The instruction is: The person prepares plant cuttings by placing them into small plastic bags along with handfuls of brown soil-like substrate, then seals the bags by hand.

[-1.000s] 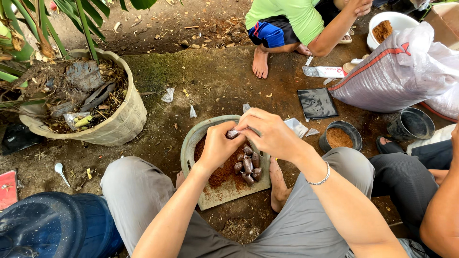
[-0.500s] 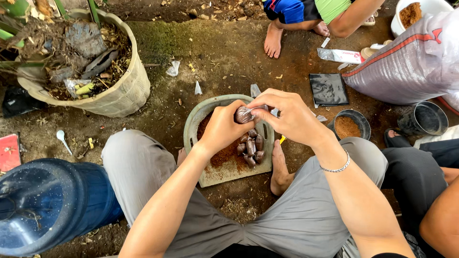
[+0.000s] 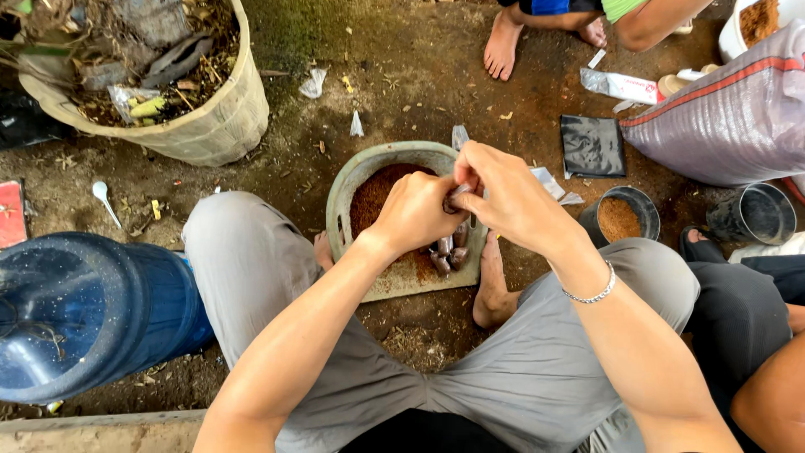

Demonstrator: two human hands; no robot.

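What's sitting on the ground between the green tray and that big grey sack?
In the head view, between the green tray and the grey sack lie a black flat packet, a round tin of brown powder and some clear wrappers.

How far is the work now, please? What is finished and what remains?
Done: several small filled packets lie in the grey tray. In hand: the left hand and right hand pinch one more packet. Left: brown powder remains in the tray.
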